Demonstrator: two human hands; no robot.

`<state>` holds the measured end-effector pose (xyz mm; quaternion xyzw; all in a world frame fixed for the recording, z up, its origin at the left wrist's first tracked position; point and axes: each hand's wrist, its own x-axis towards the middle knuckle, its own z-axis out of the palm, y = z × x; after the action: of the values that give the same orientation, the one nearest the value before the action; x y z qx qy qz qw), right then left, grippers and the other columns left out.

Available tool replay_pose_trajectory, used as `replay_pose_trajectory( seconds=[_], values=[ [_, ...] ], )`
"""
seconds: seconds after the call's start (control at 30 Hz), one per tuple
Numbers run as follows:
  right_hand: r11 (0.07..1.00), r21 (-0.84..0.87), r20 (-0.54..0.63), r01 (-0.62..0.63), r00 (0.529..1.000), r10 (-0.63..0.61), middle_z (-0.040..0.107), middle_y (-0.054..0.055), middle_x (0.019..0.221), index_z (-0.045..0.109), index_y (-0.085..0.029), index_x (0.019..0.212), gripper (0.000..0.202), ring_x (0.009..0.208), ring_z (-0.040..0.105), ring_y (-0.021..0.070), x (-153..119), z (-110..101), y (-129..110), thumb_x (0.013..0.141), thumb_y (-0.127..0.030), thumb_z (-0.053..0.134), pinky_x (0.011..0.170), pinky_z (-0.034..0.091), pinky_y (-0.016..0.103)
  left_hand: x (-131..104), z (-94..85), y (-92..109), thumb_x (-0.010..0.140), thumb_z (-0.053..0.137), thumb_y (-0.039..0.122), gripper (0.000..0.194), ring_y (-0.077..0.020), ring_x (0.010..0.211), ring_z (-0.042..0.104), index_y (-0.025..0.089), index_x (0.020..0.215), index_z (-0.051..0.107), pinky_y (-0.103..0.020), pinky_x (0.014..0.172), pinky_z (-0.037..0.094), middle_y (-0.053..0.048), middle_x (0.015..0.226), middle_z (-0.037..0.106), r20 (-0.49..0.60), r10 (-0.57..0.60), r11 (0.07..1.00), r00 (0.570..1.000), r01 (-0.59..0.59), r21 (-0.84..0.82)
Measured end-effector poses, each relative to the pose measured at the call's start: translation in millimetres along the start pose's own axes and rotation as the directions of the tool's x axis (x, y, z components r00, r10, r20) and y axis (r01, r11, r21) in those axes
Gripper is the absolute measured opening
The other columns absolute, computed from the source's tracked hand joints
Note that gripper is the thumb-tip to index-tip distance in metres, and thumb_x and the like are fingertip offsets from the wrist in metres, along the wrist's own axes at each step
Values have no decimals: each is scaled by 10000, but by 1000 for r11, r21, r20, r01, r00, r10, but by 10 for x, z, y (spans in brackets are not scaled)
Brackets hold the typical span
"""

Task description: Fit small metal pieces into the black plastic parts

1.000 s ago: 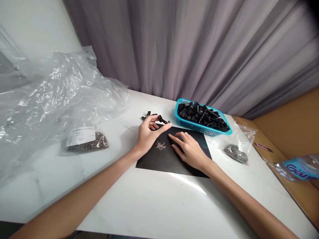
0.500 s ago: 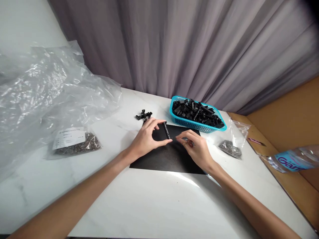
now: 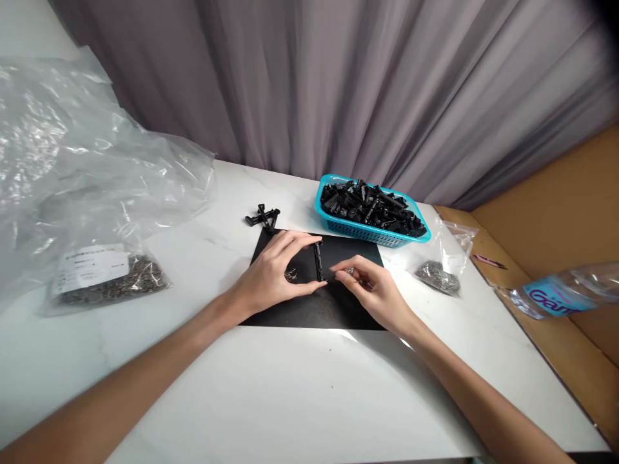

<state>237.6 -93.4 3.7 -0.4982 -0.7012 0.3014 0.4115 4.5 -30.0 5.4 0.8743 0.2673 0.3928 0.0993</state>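
My left hand [image 3: 271, 270] grips a slim black plastic part [image 3: 318, 261] by its two ends, between thumb and fingers, above a black mat [image 3: 309, 314]. Just to the right, my right hand [image 3: 370, 287] is closed in a pinch, its fingertips a short way from the part; whatever sits in the pinch is too small to name. Some small metal pieces [image 3: 291, 275] show on the mat by my left palm. More shiny bits [image 3: 350, 272] are visible at my right fingers, partly hidden by them.
Behind the mat stands a blue basket [image 3: 372, 235] full of black plastic parts. Several loose black parts [image 3: 262, 217] lie at the mat's far left corner. Bags of small metal pieces lie left [image 3: 113, 283] and right [image 3: 439, 277]. A plastic bottle [image 3: 561, 296] lies at far right.
The view has shifted slightly, so the scene sits further left. The black part now stands straighter in my left hand. My right hand stays pinched close beside it.
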Motion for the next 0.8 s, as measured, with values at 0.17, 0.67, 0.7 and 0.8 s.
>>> replay_pose_trajectory(
  seconds=[0.17, 0.67, 0.7, 0.8],
  values=[
    [993, -58, 19, 101, 995, -100, 690, 55, 951, 747, -233, 1173, 241, 778, 628, 158, -23, -47, -18, 1012, -305, 583, 630, 478, 270, 7, 3, 7, 835, 807, 310, 603, -257, 1192, 600, 255, 1377, 550, -427, 1068, 499, -86, 1252, 626, 16, 24, 999, 1000, -24, 21],
    [985, -128, -18, 119, 992, -123, 679, 35, 951, 705, -219, 944, 108, 753, 586, 143, -53, 36, -79, 999, -240, 614, 643, 468, 267, 5, 18, 8, 828, 804, 299, 609, -271, 1160, 604, 260, 1384, 559, -422, 1027, 454, -85, 1241, 649, 62, 75, 993, 995, -80, 84],
    [989, -103, -20, 108, 994, -111, 685, 31, 940, 719, -219, 935, 101, 741, 578, 139, -50, 48, -85, 988, -241, 636, 631, 460, 265, 6, 20, 8, 828, 802, 295, 611, -274, 1161, 603, 263, 1387, 558, -425, 1022, 451, -87, 1244, 650, 69, 74, 993, 995, -80, 85],
    [995, -56, -18, 88, 996, -89, 694, 23, 931, 754, -221, 920, 89, 720, 567, 126, -46, 81, -90, 963, -243, 678, 613, 451, 262, 8, 27, 10, 826, 798, 279, 607, -272, 1156, 602, 252, 1386, 564, -423, 1014, 445, -94, 1244, 652, 71, 80, 992, 994, -86, 87]
  ],
)
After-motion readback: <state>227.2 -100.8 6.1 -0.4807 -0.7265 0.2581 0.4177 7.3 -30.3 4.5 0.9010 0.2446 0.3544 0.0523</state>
